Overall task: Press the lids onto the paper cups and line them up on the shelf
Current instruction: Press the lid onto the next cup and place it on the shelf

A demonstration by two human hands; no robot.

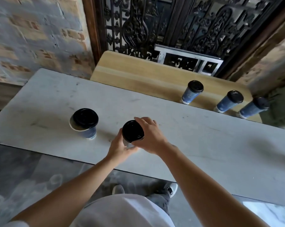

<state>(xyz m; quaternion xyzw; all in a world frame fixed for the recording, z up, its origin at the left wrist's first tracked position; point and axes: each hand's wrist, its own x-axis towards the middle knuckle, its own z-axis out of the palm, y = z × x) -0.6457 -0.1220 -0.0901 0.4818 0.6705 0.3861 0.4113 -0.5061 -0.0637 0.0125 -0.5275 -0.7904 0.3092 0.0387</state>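
Observation:
A blue paper cup with a black lid (132,131) stands on the grey counter (204,145) in front of me. My left hand (120,149) wraps the cup's side from the near left. My right hand (149,136) grips the lid's right rim, fingers curled over its edge. To the left stands a second blue cup (89,132) with a black lid (85,118) lying loose and off-centre on its rim. Three lidded blue cups (192,92) (229,101) (253,108) stand in a row on the wooden shelf (138,74) at the right.
The wooden shelf runs behind the counter, below an ornate black iron grille (171,25). A brick wall (32,35) rises at the left. The counter's near edge is just above my feet (171,189) on a grey floor.

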